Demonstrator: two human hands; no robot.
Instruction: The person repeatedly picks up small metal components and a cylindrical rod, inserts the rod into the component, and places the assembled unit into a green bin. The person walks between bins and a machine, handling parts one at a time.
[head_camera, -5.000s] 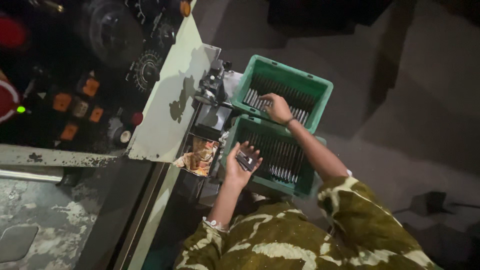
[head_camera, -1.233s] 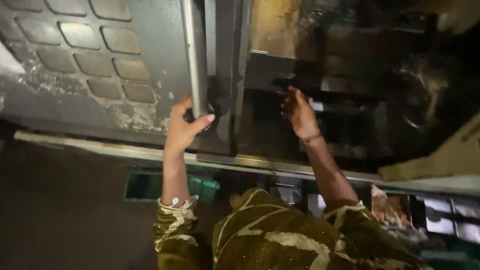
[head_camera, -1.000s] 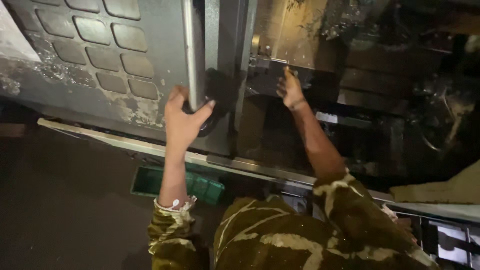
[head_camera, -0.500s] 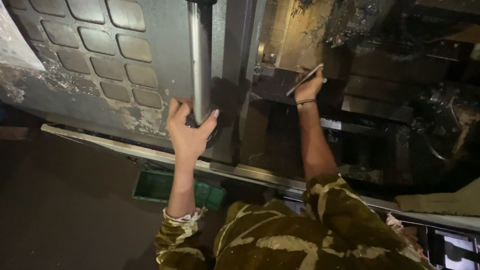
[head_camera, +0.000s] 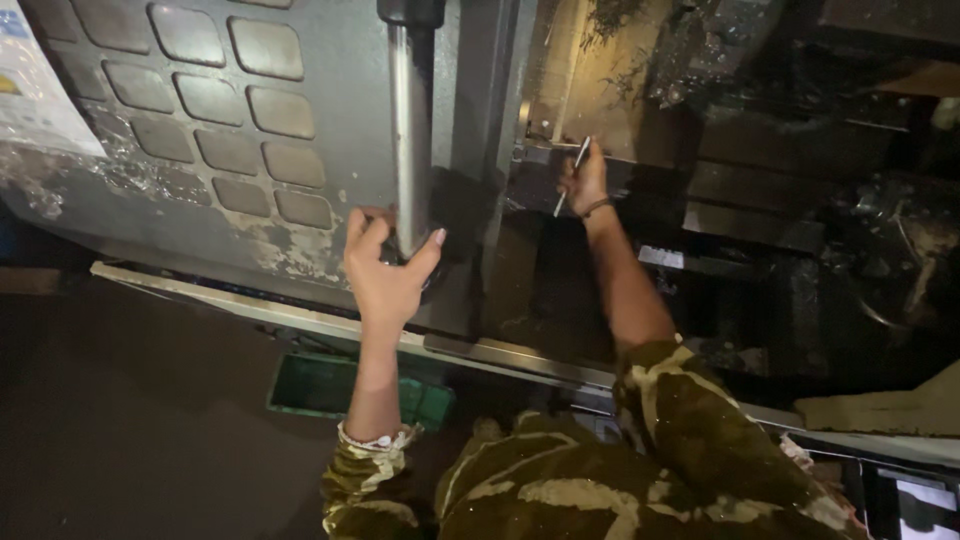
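My left hand (head_camera: 385, 270) grips the lower end of a long shiny metal door handle (head_camera: 408, 130) on a grey machine door (head_camera: 230, 150) with raised square panels. My right hand (head_camera: 585, 180) reaches into the dark machine interior and holds a thin silver metal rod (head_camera: 572, 176) upright against a block (head_camera: 545, 170) near the door's edge. Both sleeves are patterned olive and cream.
A green plastic crate (head_camera: 330, 385) sits on the floor below the door. A metal rail (head_camera: 300, 320) runs along the machine's lower edge. The machine interior (head_camera: 800, 200) at right is dark, greasy and crowded with metal parts.
Five seconds ago both hands were in green crates of metal parts. Since one second ago, my right hand has reached deeper and higher with the rod; my left hand keeps hold of the handle.
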